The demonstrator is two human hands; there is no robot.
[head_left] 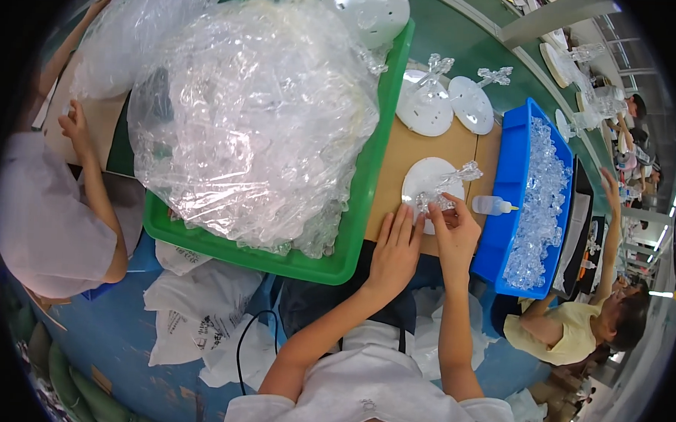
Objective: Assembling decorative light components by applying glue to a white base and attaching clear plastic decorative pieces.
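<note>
On the brown board in front of me lies a white round disc [421, 175] with a clear plastic ornament [469, 172] standing out from it. My left hand [398, 250] rests at the disc's near edge, fingers stretched out and holding nothing. Thumb and fingertips of my right hand [456, 228] pinch a small clear plastic piece [430, 200] on the disc; the fingers partly cover it. Just right of that hand lies a small translucent squeeze bottle [490, 206] with a yellowish tip. Farther back are two similar white discs [425, 113] with clear ornaments.
A green tray [345, 268] heaped with plastic-wrapped clear parts [252, 119] fills the left side. At right stands a blue bin [487, 253] of small clear pieces [539, 218]. A co-worker [55, 208] works at far left; another [572, 331] is at right. White bags [193, 310] lie below the tray.
</note>
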